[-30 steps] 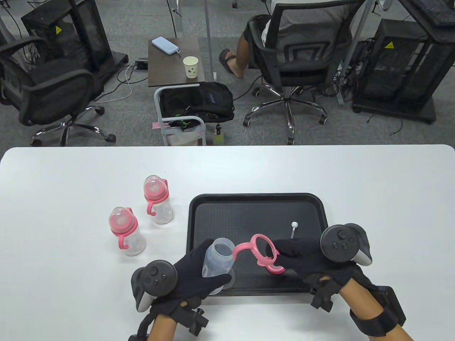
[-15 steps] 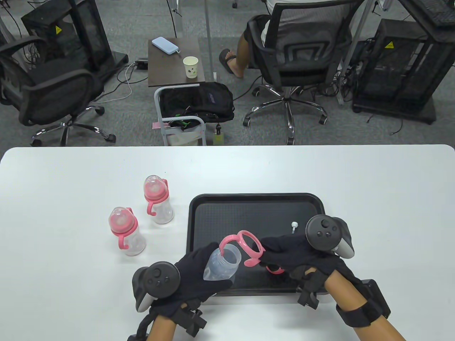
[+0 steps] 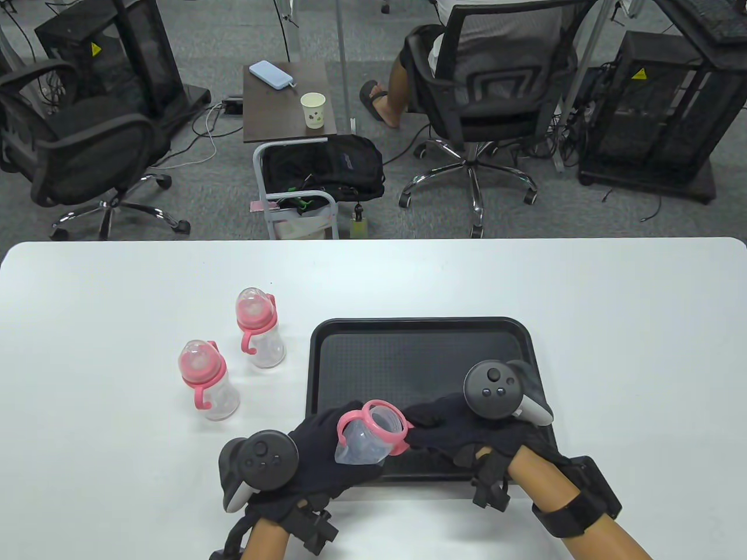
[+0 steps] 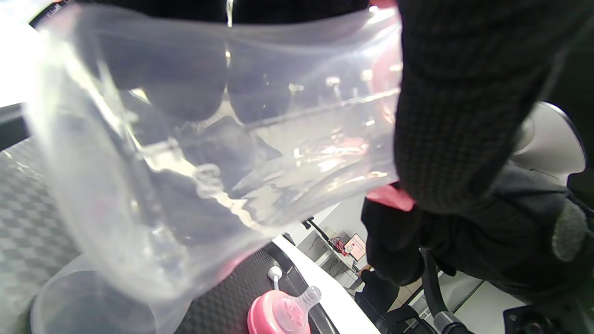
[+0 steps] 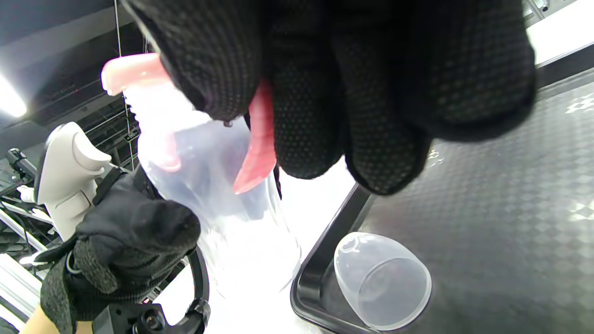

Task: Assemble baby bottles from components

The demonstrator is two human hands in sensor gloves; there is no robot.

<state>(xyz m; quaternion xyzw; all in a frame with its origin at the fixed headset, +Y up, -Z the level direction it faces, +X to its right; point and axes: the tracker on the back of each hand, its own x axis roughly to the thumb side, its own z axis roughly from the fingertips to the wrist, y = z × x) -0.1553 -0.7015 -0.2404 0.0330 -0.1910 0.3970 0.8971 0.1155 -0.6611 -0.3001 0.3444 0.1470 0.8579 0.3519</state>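
Note:
My left hand [image 3: 318, 458] grips a clear bottle body [image 3: 357, 449] over the tray's near left corner, its mouth tilted up and to the right. A pink handle ring [image 3: 385, 424] sits around the bottle's neck. My right hand [image 3: 440, 430] pinches the ring's right side. In the right wrist view my fingers [image 5: 371, 93] cover part of the pink handle ring [image 5: 260, 139] on the bottle [image 5: 209, 185]. The left wrist view is filled by the bottle [image 4: 209, 139]. A pink nipple collar [image 4: 283, 315] and a white straw piece [image 4: 274, 273] lie on the tray beyond it.
The black tray [image 3: 420, 335] lies in front of me. A clear cap [image 5: 383, 280] lies in its near corner. Two assembled bottles, one nearer [image 3: 204, 379] and one farther [image 3: 259, 326], stand on the white table left of the tray.
My right hand has moved left with the pink handle ring and brought it onto the bottle's neck. My left hand has kept the bottle in nearly the same place.

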